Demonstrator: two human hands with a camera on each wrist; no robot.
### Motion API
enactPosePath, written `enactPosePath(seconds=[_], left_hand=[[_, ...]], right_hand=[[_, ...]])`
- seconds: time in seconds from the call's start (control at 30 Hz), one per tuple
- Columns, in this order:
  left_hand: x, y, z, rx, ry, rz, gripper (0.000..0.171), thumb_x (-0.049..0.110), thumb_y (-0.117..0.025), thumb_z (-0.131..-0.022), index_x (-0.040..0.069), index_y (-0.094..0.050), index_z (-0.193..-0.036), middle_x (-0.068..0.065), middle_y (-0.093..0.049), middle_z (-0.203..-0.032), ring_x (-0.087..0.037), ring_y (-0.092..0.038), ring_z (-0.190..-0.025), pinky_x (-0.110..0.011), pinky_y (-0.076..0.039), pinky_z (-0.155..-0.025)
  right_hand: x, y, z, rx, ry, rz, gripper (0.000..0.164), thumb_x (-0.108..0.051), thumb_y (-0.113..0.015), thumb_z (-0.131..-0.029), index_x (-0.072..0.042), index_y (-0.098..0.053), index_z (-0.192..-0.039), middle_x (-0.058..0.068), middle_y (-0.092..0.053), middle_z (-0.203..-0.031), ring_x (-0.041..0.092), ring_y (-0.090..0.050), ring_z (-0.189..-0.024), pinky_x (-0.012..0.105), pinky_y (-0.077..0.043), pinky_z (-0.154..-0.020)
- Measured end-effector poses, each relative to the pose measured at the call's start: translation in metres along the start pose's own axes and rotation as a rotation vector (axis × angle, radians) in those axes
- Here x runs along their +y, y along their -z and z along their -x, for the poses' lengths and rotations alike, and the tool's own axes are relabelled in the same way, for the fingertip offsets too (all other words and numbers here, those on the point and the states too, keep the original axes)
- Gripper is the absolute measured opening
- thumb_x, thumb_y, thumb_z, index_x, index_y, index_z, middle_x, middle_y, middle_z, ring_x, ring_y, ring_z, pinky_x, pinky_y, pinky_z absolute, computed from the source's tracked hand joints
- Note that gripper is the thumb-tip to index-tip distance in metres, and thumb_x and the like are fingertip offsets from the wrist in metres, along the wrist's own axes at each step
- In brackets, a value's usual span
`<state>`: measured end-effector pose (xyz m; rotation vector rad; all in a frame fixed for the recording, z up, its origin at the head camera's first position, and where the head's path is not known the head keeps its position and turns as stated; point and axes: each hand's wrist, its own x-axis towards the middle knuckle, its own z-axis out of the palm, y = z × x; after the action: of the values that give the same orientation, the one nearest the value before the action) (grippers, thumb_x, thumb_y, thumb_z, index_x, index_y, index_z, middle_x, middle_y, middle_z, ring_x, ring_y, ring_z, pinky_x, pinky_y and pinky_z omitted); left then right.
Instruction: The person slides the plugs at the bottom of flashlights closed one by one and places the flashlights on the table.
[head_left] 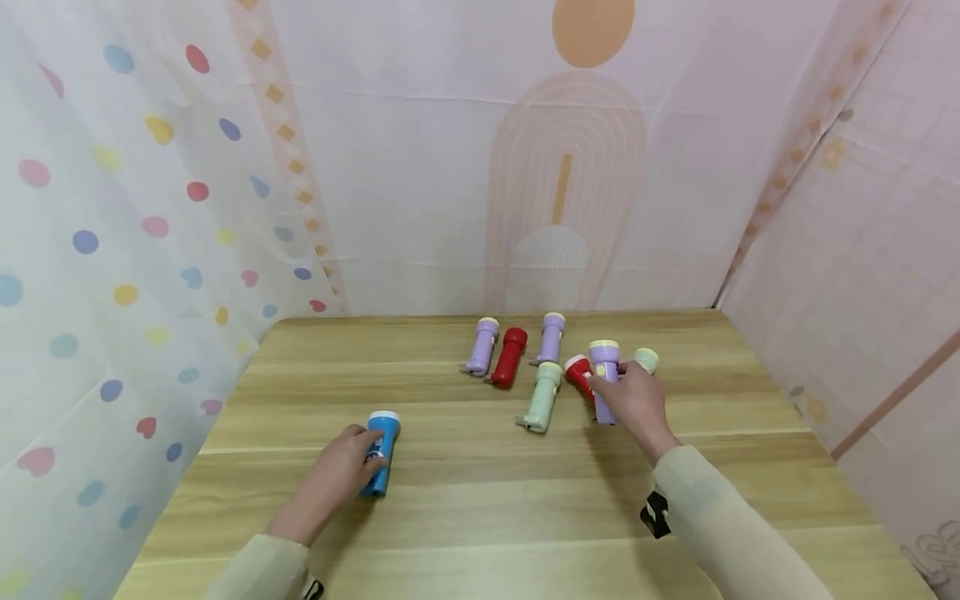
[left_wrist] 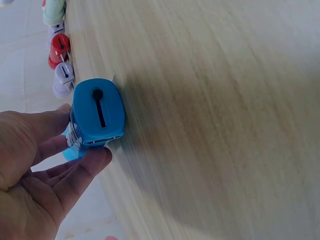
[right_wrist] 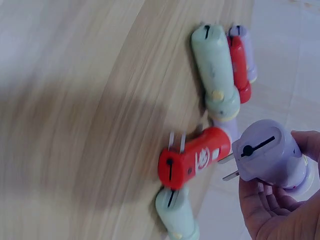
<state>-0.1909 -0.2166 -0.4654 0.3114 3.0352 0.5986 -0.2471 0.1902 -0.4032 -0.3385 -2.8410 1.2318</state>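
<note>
My left hand holds a blue flashlight with a white rim, pinched between thumb and fingers close over the left part of the table. Its slotted tail end faces the left wrist camera. On the right, my right hand grips a purple flashlight with a pale yellow rim. Two metal prongs stick out near its tail. Just beside it lies a red flashlight with prongs out. A pale green flashlight is partly hidden behind my right hand.
Farther back on the wooden table lie a green flashlight, a red one and two purple ones, left and right. Printed curtains hang along the table's back and sides.
</note>
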Motion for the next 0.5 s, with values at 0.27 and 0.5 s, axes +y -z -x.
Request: enactPosePath(seconds=[0.27,0.5], left_hand=[[0.004,-0.004,-0.001,0.032,-0.009,-0.001,0.044,0.013,-0.071,-0.092,-0.010,-0.059,-0.127,-0.028,-0.058,-0.115,-0.037,-0.062,-0.097,-0.050,-0.053,-0.082],[0.000,-0.002,0.004,0.036,0.008,-0.002,0.044,0.012,-0.071,-0.092,-0.011,-0.058,-0.127,-0.029,-0.058,-0.115,-0.040,-0.062,-0.099,-0.053,-0.052,-0.084]], right_hand=[[-0.013,-0.011,0.008,-0.076,-0.085,-0.237,0.062,-0.034,-0.067,-0.091,0.007,-0.049,-0.134,0.023,-0.058,-0.124,0.030,-0.059,-0.106,0.039,-0.052,-0.084],[-0.017,-0.034,0.017,-0.140,-0.156,-0.421,0.049,-0.028,-0.065,-0.093,0.007,-0.056,-0.125,0.019,-0.060,-0.116,0.021,-0.059,-0.093,0.027,-0.052,-0.070]])
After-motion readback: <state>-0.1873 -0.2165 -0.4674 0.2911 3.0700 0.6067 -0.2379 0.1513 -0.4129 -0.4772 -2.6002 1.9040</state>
